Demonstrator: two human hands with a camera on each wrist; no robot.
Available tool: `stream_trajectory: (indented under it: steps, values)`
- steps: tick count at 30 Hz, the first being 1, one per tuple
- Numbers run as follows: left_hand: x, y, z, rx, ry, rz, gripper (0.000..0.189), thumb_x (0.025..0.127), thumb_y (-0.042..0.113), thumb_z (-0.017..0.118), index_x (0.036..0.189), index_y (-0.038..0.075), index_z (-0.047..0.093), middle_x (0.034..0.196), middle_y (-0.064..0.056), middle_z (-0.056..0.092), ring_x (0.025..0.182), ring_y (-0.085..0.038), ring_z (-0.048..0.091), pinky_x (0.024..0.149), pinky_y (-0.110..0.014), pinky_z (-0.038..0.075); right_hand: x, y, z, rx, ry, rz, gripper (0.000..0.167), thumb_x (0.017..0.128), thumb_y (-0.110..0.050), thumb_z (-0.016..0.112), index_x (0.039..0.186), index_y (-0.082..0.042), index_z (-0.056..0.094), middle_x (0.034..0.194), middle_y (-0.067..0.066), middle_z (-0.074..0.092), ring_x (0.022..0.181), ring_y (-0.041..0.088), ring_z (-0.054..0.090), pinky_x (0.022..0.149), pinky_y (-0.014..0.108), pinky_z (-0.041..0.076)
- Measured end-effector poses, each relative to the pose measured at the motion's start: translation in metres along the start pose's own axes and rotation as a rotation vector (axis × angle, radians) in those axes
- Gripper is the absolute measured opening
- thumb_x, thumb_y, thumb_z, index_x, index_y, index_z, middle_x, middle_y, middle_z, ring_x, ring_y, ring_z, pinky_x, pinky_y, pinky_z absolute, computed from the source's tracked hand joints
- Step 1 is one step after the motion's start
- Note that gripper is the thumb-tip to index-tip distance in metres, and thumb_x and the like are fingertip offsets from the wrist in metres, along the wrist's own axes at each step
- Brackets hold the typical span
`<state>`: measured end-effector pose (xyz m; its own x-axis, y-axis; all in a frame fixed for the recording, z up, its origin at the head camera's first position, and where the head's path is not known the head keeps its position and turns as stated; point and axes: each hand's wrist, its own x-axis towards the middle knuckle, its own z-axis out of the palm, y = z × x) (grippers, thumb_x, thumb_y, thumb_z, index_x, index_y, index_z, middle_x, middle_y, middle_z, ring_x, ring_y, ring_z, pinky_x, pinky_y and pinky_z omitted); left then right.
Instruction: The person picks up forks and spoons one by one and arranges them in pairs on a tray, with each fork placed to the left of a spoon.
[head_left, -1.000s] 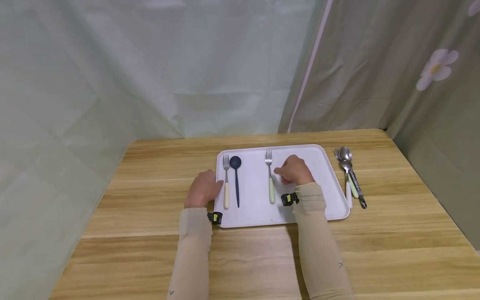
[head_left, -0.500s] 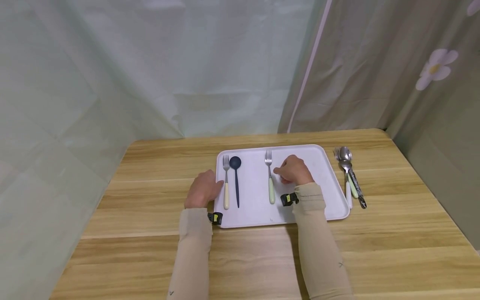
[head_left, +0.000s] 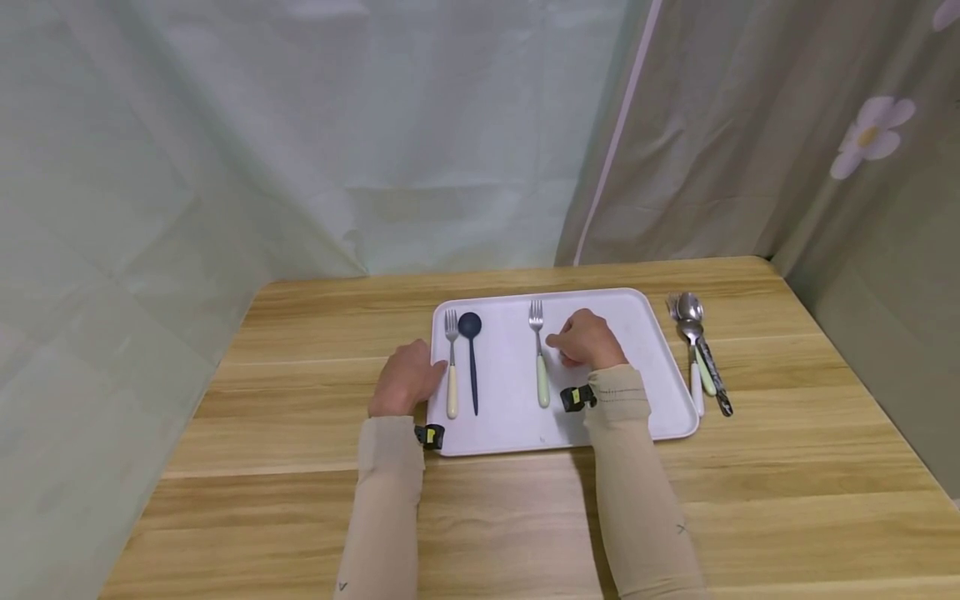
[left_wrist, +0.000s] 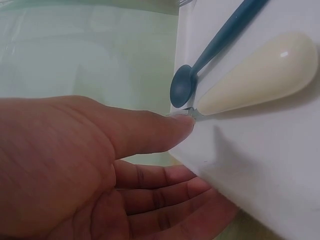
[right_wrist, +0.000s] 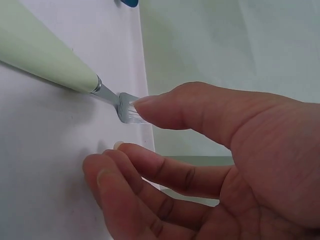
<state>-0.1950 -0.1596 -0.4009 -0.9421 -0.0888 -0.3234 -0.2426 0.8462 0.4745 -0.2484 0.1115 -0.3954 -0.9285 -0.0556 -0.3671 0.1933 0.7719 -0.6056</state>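
Note:
On the white tray (head_left: 504,375) lie a cream-handled fork (head_left: 452,375), a dark blue spoon (head_left: 472,350) and a green-handled fork (head_left: 542,367). My left hand (head_left: 405,379) is at the tray's left edge, thumb reaching over the rim beside the cream handle (left_wrist: 260,75). Its other fingers (left_wrist: 160,200) are loosely bent at the rim, with a gap to the thumb. Over the tray, just right of the green-handled fork, my right hand (head_left: 590,339) has loosely curled fingers and holds nothing. Its thumb overlaps the tines (right_wrist: 131,109) in the right wrist view.
Right of the tray, several pieces of cutlery (head_left: 693,333) lie bunched together, spoons among them, one handle patterned black. The wooden table (head_left: 495,525) extends around the tray. Pale curtains (head_left: 450,150) hang behind the table and at its sides.

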Motion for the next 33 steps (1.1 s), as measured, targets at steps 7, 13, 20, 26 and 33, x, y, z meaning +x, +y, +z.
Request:
stream_trajectory:
  steps: [7, 13, 20, 26, 33]
  values:
    - [0.001, 0.0001, 0.0004, 0.005, 0.001, 0.005, 0.03, 0.106, 0.026, 0.051, 0.103, -0.003, 0.062, 0.076, -0.013, 0.06, 0.062, -0.021, 0.058, 0.051, -0.027, 0.043, 0.0018, -0.0005, 0.0002, -0.012, -0.01, 0.002, 0.027, 0.095, -0.029, 0.066, 0.097, -0.002, 0.067, 0.067, 0.003, 0.065, 0.071, 0.017, 0.058, 0.068, 0.03, 0.045]
    - [0.0031, -0.0009, 0.0019, 0.019, 0.005, 0.009, 0.031, 0.105, 0.026, 0.052, 0.103, -0.003, 0.062, 0.075, -0.013, 0.06, 0.061, -0.021, 0.058, 0.05, -0.028, 0.043, 0.0026, -0.0012, 0.0024, -0.012, -0.013, -0.005, 0.027, 0.095, -0.029, 0.066, 0.099, -0.002, 0.068, 0.067, 0.003, 0.065, 0.071, 0.017, 0.059, 0.068, 0.029, 0.045]
    - [0.006, -0.0042, 0.004, 0.024, 0.029, 0.044, 0.029, 0.104, 0.024, 0.054, 0.099, -0.004, 0.062, 0.074, -0.013, 0.06, 0.059, -0.021, 0.058, 0.048, -0.028, 0.042, 0.0014, -0.001, 0.0039, -0.019, 0.022, -0.018, 0.026, 0.093, -0.029, 0.067, 0.094, -0.003, 0.069, 0.065, 0.001, 0.065, 0.069, 0.016, 0.059, 0.066, 0.028, 0.045]
    - [0.0051, -0.0036, 0.004, 0.012, 0.033, 0.045, 0.029, 0.104, 0.024, 0.054, 0.102, -0.004, 0.061, 0.076, -0.014, 0.06, 0.06, -0.021, 0.058, 0.049, -0.028, 0.043, 0.0006, -0.0008, 0.0038, -0.014, 0.023, -0.021, 0.026, 0.093, -0.029, 0.067, 0.094, -0.003, 0.07, 0.065, 0.001, 0.065, 0.069, 0.016, 0.06, 0.066, 0.029, 0.045]
    - [0.0049, -0.0026, 0.0046, 0.013, 0.032, 0.032, 0.029, 0.104, 0.024, 0.054, 0.102, -0.004, 0.062, 0.075, -0.014, 0.06, 0.06, -0.021, 0.058, 0.049, -0.028, 0.043, 0.002, -0.0007, 0.0024, -0.013, 0.009, -0.012, 0.027, 0.094, -0.029, 0.067, 0.096, -0.003, 0.07, 0.067, 0.002, 0.066, 0.071, 0.017, 0.059, 0.068, 0.029, 0.045]
